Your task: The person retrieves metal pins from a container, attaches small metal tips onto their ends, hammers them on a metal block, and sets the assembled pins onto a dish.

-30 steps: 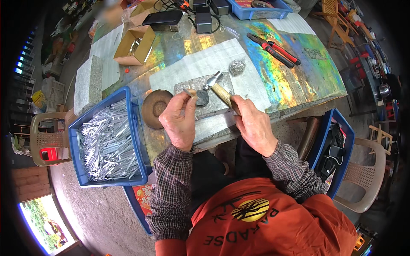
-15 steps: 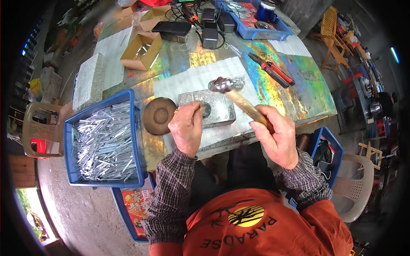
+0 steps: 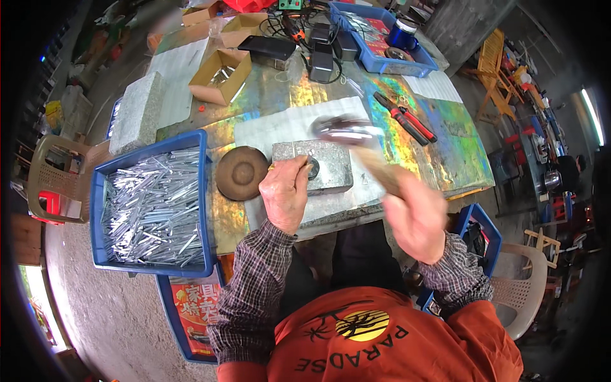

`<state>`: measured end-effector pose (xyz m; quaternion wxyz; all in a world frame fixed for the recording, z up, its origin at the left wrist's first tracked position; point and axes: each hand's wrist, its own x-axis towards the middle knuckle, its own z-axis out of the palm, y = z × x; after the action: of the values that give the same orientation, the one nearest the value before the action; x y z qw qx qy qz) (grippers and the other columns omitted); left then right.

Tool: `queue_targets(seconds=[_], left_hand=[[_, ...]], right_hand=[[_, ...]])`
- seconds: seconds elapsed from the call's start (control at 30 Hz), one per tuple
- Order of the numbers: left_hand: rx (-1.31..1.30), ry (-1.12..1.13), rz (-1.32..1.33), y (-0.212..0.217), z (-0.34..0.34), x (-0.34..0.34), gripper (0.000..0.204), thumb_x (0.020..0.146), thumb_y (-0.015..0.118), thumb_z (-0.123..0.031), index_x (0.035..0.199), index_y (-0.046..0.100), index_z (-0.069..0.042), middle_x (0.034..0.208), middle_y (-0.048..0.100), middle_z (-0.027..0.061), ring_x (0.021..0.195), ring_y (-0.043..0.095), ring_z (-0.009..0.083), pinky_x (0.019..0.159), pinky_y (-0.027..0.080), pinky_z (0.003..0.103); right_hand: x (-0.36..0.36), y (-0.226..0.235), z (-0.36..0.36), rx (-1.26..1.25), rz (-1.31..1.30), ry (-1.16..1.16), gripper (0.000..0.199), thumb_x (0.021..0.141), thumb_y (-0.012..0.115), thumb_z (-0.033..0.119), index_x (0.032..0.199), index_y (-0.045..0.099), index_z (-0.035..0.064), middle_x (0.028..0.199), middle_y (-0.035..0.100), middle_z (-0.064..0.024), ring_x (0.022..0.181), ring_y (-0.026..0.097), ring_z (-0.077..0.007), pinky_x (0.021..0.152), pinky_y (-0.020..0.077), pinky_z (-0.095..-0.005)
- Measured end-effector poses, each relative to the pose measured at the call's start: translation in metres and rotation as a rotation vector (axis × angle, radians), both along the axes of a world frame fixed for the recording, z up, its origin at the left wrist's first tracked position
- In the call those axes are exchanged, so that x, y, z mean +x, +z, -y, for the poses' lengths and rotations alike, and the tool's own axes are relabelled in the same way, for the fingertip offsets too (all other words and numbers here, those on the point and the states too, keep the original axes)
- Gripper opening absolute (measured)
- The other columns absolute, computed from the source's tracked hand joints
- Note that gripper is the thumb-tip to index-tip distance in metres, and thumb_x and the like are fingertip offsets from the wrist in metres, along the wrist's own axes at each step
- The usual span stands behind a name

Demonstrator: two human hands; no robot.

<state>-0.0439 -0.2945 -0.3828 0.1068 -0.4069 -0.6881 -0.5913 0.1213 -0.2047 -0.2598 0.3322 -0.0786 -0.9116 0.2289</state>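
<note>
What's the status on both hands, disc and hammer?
Left hand at dark disc, grip unclear. Right hand grips hammer, head blurred. Disc on grey block. In the way: left hand partly hides disc.

There are two hands, a left hand [image 3: 283,196] and a right hand [image 3: 415,216], and one hammer [image 3: 377,167]. Two grey blocks: one middle [image 3: 334,169], one left [image 3: 135,116]. One round wooden disc [image 3: 242,173], one pair of pliers [image 3: 407,120]. At least four blue trays: two left [image 3: 203,165] [image 3: 170,318], one far right [image 3: 401,67], one near right [image 3: 489,229]. Three cardboard boxes [image 3: 220,90], far left. Two plastic chairs [image 3: 70,172] [image 3: 519,290]. The silvery strips [image 3: 153,213] defy counting.
</note>
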Motion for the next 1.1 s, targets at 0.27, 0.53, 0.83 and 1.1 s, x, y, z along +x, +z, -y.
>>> queue_targets(seconds=[0.27, 0.53, 0.83, 1.1], left_hand=[[-0.047, 0.003, -0.006, -0.002, 0.002, -0.003, 0.018, 0.072, 0.069, 0.002, 0.089, 0.064, 0.0, 0.08, 0.065, 0.013, 0.069, 0.062, 0.0242, 0.062, 0.048, 0.031], [-0.031, -0.006, -0.018, -0.003, 0.002, -0.002, 0.017, 0.073, 0.067, 0.002, 0.089, 0.064, -0.001, 0.079, 0.064, 0.014, 0.071, 0.062, 0.0295, 0.065, 0.048, 0.034], [-0.072, -0.031, 0.071, 0.0, 0.007, -0.005, 0.011, 0.077, 0.067, 0.0, 0.088, 0.064, 0.001, 0.079, 0.066, 0.0104, 0.065, 0.062, 0.0165, 0.061, 0.049, 0.027], [0.254, -0.332, 0.88, 0.019, 0.02, -0.021, 0.012, 0.088, 0.06, -0.003, 0.094, 0.058, 0.007, 0.08, 0.064, 0.0108, 0.068, 0.063, 0.0158, 0.064, 0.055, 0.027]], right_hand=[[0.0, 0.0, 0.001, -0.102, 0.174, 0.001, 0.022, 0.084, 0.059, 0.006, 0.103, 0.057, -0.0049, 0.066, 0.052, -0.012, 0.054, 0.052, -0.02, 0.053, 0.0421, -0.0305], [0.0, -0.008, 0.001, -0.057, 0.288, -0.057, 0.017, 0.086, 0.059, 0.011, 0.099, 0.056, 0.0003, 0.068, 0.054, -0.015, 0.053, 0.054, -0.03, 0.05, 0.0439, -0.0335], [0.01, -0.022, -0.001, -0.234, 0.097, -0.111, 0.016, 0.087, 0.058, 0.008, 0.1, 0.056, -0.0006, 0.066, 0.052, -0.0118, 0.051, 0.049, -0.0214, 0.05, 0.0413, -0.03], [0.008, -0.079, -0.014, -0.137, 0.078, -0.312, 0.022, 0.081, 0.061, 0.009, 0.101, 0.057, 0.0007, 0.076, 0.058, -0.0154, 0.062, 0.058, -0.0313, 0.054, 0.0433, -0.0382]])
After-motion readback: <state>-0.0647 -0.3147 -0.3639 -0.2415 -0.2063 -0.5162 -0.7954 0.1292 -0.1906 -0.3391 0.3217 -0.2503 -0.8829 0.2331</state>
